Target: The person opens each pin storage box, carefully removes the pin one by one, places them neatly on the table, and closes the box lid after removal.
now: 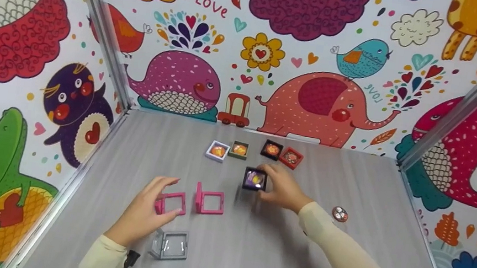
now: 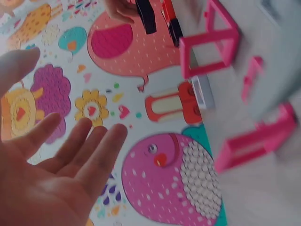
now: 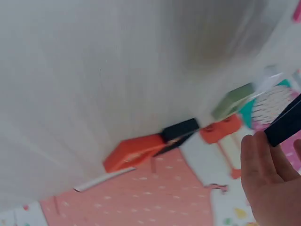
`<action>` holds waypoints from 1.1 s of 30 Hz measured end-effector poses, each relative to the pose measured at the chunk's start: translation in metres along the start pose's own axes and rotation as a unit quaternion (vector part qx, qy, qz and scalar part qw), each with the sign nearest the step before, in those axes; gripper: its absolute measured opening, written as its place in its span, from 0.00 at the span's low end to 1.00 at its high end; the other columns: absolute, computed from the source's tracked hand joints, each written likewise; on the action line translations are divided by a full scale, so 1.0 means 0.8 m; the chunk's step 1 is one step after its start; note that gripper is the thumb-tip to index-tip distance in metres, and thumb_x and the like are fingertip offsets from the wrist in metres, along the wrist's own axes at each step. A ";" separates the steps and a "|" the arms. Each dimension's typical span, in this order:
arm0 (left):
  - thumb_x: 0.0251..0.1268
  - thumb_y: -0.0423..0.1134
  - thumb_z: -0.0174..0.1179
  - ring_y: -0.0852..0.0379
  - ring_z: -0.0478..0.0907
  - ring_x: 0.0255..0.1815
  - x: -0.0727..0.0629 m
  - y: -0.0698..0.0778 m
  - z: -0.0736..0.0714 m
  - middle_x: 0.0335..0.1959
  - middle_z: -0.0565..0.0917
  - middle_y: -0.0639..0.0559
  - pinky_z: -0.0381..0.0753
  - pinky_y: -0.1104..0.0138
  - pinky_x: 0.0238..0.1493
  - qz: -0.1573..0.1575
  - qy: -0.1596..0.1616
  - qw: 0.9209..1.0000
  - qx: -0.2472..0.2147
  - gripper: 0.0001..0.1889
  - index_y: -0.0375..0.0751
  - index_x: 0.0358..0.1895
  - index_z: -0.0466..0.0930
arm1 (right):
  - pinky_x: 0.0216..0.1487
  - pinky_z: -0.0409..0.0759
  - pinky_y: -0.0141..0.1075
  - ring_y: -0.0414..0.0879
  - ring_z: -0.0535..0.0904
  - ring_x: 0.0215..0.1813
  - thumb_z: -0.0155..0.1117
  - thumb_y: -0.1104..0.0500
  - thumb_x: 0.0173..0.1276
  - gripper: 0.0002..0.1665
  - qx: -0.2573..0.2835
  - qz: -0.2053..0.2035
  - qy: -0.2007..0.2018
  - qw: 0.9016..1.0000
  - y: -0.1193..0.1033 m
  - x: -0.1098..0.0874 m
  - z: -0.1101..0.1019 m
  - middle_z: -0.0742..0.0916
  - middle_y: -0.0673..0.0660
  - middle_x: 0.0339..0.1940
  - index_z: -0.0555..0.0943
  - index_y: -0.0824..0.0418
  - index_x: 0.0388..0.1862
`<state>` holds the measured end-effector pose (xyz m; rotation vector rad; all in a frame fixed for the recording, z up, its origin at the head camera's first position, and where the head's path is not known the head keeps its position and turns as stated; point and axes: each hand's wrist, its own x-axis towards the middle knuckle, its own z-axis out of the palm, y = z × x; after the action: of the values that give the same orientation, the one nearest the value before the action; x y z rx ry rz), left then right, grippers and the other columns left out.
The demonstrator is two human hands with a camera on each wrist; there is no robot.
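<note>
Cartoon-printed back panel across the far side, grey table beneath it, and two pale-sleeved arms reach in from the near edge. The right hand has the black square case right here, mid-table: fingers along the far edge, thumb at the near one, a clear grip at the case's right side, with a purple-and-yellow picture facing up! That arm slants in long from the lower right. Over to the left hand, well apart from the other: fingers extended and spread, grasping nothing, poised around the left pink hinged frame; whether skin meets plastic, I can't tell. The black case sits off to that hand's right, beyond both pink frames.

Nearest us, the grey hinged frame with its clear panes; beyond it, the right pink hinged frame, one half standing upright. Along the back: lilac case by olive case, then second black case by red case. Smallest of all, a round badge beside the right sleeve.
</note>
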<state>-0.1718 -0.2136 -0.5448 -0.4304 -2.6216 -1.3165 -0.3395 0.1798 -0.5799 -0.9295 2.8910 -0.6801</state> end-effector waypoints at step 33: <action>0.65 0.61 0.77 0.52 0.72 0.61 0.173 0.141 0.102 0.61 0.73 0.48 0.83 0.59 0.64 0.160 -0.197 0.957 0.144 0.40 0.41 0.72 0.76 | 0.68 0.80 0.61 0.65 0.80 0.67 0.44 0.54 0.88 0.33 0.755 0.067 -0.038 0.651 -0.096 -0.067 -0.032 0.71 0.69 0.78 0.55 0.55 0.87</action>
<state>-0.2669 -0.0592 -0.4689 -1.1088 -2.8242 -0.7964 -0.2571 0.1645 -0.5307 -0.3468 1.2281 -2.2229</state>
